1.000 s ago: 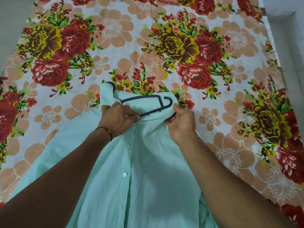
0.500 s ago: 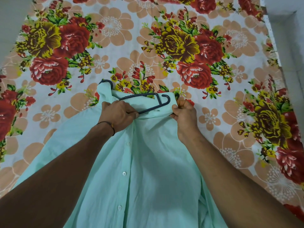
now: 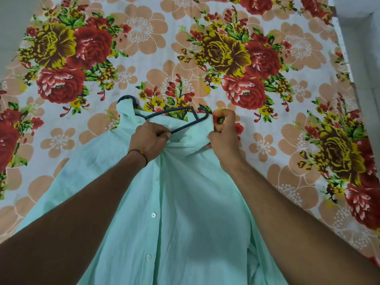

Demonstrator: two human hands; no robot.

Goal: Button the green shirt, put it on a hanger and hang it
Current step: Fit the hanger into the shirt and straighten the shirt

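The pale green shirt lies front up on the bed, its button placket running down the middle. A dark plastic hanger sits partly inside the neck; its left end pokes out of the left shoulder and its right end shows by the collar. My left hand is closed on the hanger bar and the bunched cloth at the neck. My right hand pinches the shirt's right collar edge beside the hanger's right end.
A floral bedsheet with red, yellow and peach flowers covers the bed all around the shirt. A grey floor or wall strip runs past the bed's right edge.
Both hands have moved a little farther from me and to the right. My right hand has pulled the collar edge up toward the hanger's right end.
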